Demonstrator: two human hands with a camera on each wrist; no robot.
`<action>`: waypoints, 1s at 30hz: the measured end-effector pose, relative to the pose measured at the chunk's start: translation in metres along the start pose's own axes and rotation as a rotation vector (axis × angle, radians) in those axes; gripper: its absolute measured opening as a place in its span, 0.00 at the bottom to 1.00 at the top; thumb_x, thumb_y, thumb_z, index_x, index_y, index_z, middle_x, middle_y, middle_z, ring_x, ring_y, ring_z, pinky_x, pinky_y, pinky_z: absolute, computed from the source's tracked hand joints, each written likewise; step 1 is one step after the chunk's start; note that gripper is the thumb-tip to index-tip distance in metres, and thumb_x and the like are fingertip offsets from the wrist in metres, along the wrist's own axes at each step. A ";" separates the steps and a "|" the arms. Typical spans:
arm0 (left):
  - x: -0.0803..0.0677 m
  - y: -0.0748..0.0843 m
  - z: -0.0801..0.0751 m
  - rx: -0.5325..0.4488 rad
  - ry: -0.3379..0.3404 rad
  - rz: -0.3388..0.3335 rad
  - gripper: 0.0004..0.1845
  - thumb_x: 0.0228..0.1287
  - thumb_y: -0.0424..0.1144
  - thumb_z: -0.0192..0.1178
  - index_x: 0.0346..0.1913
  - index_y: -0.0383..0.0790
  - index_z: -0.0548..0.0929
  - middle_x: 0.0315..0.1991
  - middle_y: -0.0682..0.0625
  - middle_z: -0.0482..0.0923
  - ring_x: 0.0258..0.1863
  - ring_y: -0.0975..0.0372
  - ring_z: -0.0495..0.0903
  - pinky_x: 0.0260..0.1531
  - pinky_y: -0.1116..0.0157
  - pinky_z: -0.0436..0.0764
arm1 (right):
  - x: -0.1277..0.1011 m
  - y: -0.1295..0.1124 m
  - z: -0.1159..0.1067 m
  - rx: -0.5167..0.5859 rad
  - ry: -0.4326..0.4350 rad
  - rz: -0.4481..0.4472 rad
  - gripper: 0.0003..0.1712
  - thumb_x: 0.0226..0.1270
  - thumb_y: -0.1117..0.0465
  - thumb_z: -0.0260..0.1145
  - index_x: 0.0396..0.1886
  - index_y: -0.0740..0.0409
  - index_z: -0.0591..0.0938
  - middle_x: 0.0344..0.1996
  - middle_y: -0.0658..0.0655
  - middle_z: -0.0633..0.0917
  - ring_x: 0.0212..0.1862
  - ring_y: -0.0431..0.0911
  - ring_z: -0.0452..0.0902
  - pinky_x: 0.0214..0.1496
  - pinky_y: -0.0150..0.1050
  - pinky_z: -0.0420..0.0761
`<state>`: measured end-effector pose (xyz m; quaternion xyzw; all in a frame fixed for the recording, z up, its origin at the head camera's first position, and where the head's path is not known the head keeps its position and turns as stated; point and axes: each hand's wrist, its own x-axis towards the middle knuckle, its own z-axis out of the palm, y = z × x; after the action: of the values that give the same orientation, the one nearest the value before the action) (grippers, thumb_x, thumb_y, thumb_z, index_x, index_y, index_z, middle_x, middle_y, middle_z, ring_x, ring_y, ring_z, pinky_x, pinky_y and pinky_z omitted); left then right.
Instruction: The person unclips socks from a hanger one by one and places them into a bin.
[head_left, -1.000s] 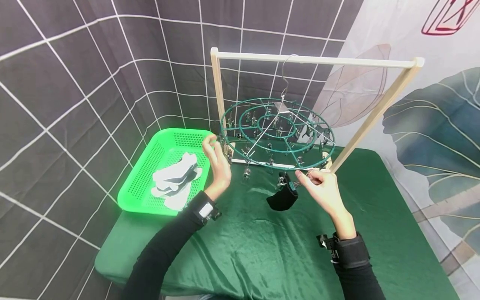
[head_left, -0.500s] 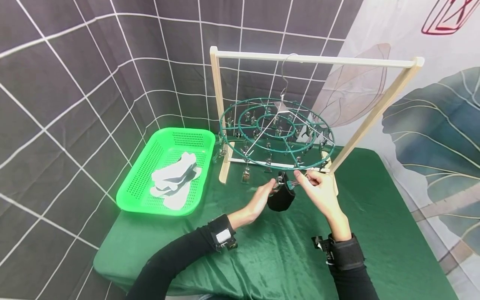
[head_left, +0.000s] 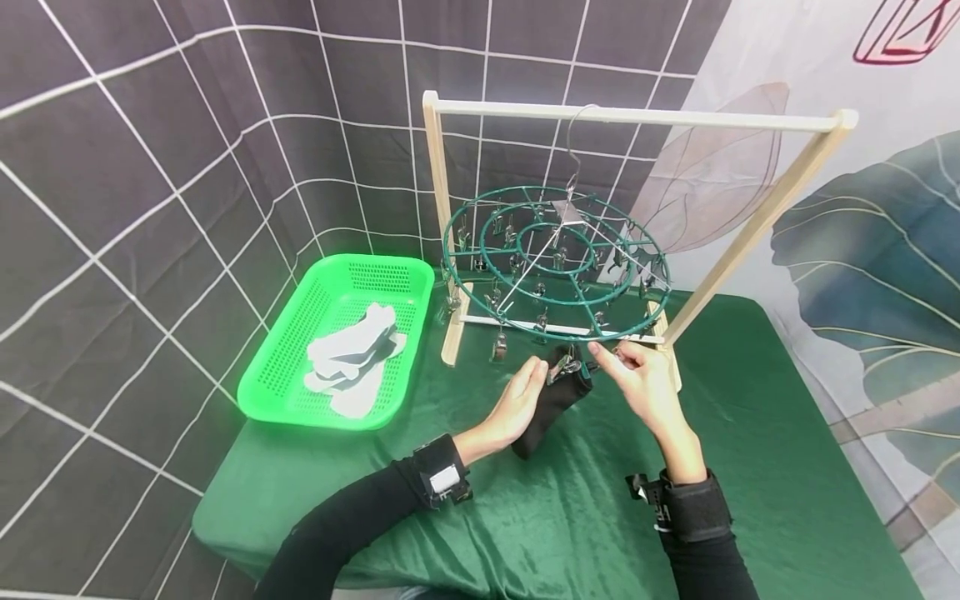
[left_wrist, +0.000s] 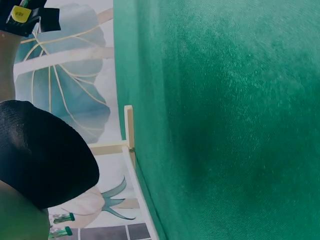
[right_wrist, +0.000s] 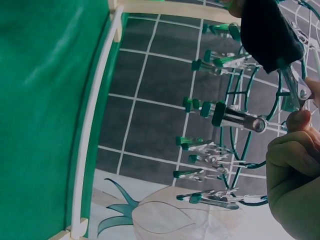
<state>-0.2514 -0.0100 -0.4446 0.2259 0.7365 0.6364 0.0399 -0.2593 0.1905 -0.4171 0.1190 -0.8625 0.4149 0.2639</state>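
A black sock (head_left: 546, 412) hangs at the front of a green round clip hanger (head_left: 558, 333). With thumb and fingers my right hand (head_left: 651, 385) pinches a metal clip (right_wrist: 296, 87) whose jaws are at the sock's upper edge. Against the sock's left side lies my left hand (head_left: 513, 410), its fingers straight and its thumb hidden in the head view. Another metal clip (head_left: 562, 369) sits by the left fingertips. The sock's rounded end fills the left of the left wrist view.
A bright green basket (head_left: 258, 392) with white socks (head_left: 352, 342) inside stands on the left of the green-covered table (head_left: 465, 533). The hanger hooks over a wooden rack's white bar (head_left: 637, 117). Several clips (right_wrist: 240, 120) dangle below its rings.
My left hand has come from beside the basket to the sock. The sock's lower end has swung down and left. My right hand keeps its pinch on the clip, nearly still.
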 end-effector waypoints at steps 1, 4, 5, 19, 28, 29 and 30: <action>0.000 0.001 -0.001 0.006 -0.001 0.000 0.13 0.78 0.37 0.34 0.34 0.34 0.64 0.27 0.52 0.56 0.27 0.66 0.59 0.31 0.71 0.62 | 0.000 0.000 0.000 -0.002 -0.001 -0.003 0.30 0.59 0.59 0.71 0.08 0.54 0.60 0.10 0.43 0.57 0.15 0.35 0.51 0.15 0.32 0.53; 0.002 -0.006 0.000 0.023 -0.002 -0.004 0.14 0.78 0.39 0.34 0.35 0.35 0.64 0.28 0.53 0.56 0.27 0.66 0.59 0.30 0.71 0.62 | 0.001 0.002 -0.001 0.006 -0.003 -0.008 0.31 0.59 0.60 0.70 0.08 0.54 0.59 0.10 0.42 0.57 0.15 0.35 0.50 0.15 0.33 0.52; 0.003 -0.010 0.000 0.026 0.000 -0.001 0.14 0.78 0.39 0.34 0.35 0.35 0.65 0.27 0.52 0.56 0.26 0.66 0.59 0.30 0.70 0.62 | 0.001 0.002 -0.001 0.000 0.002 -0.013 0.31 0.60 0.60 0.70 0.08 0.54 0.59 0.10 0.42 0.57 0.15 0.35 0.50 0.16 0.33 0.52; 0.013 -0.013 -0.040 0.265 0.059 -0.099 0.25 0.78 0.47 0.35 0.52 0.26 0.73 0.50 0.34 0.74 0.57 0.49 0.72 0.61 0.54 0.67 | -0.002 0.014 -0.006 -0.037 0.094 -0.084 0.31 0.56 0.60 0.73 0.07 0.52 0.59 0.08 0.44 0.57 0.16 0.35 0.50 0.19 0.33 0.52; 0.023 0.003 -0.117 0.594 -0.315 -0.101 0.21 0.77 0.43 0.37 0.53 0.29 0.74 0.46 0.38 0.77 0.47 0.51 0.77 0.51 0.57 0.76 | -0.003 0.015 -0.008 -0.058 0.081 0.004 0.32 0.55 0.56 0.73 0.08 0.54 0.58 0.10 0.43 0.56 0.16 0.36 0.49 0.20 0.34 0.51; 0.025 0.006 -0.128 0.616 -0.354 -0.108 0.22 0.77 0.44 0.37 0.53 0.30 0.74 0.45 0.39 0.77 0.47 0.51 0.77 0.51 0.57 0.76 | -0.003 0.015 -0.008 -0.055 0.080 0.011 0.32 0.55 0.56 0.72 0.08 0.54 0.58 0.10 0.43 0.55 0.16 0.36 0.49 0.20 0.34 0.51; 0.027 0.010 -0.138 0.634 -0.390 -0.120 0.23 0.77 0.45 0.36 0.54 0.29 0.74 0.47 0.38 0.77 0.49 0.51 0.76 0.53 0.56 0.75 | -0.003 0.016 -0.008 -0.052 0.081 0.014 0.32 0.56 0.56 0.72 0.08 0.54 0.58 0.10 0.44 0.55 0.16 0.36 0.49 0.20 0.34 0.51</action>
<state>-0.3206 -0.1254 -0.4034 0.3006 0.8873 0.3183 0.1448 -0.2603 0.2067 -0.4248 0.0892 -0.8624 0.3987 0.2988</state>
